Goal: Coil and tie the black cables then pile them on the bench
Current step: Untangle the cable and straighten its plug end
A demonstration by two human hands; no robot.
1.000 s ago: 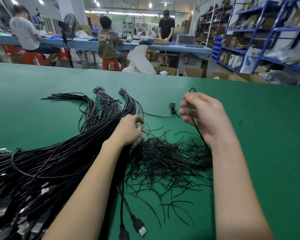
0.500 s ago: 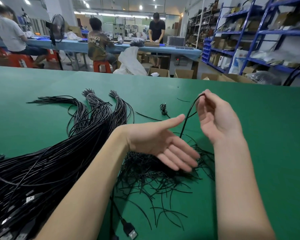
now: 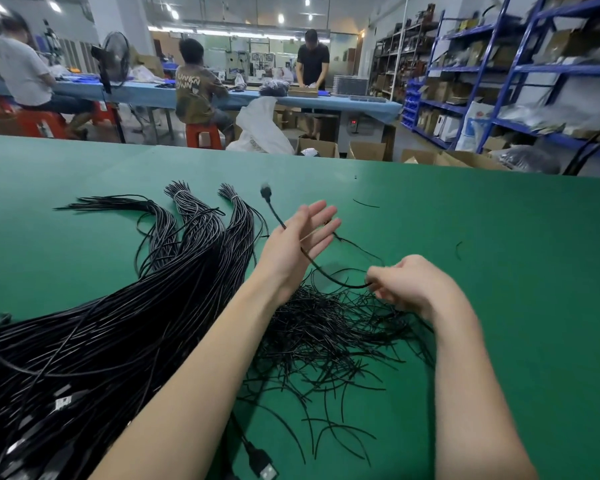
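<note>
One black cable runs across the palm of my left hand, whose fingers are straight and point away from me. Its small plug end sticks up in the air beyond that hand. My right hand pinches the same cable lower down, to the right. A big bundle of long black cables lies on the left of the green bench, its far ends tied in bunches. Under both wrists is a heap of short black twist ties.
A USB plug lies near the front edge between my arms. A single stray tie lies on the bench beyond my hands. Beyond the bench are cardboard boxes, blue shelving and several people at a blue table.
My left hand has turned upright with the cable now laid across its palm. My right hand has dropped lower and nearer, still pinching the cable. The plug end has swung up to the left.
</note>
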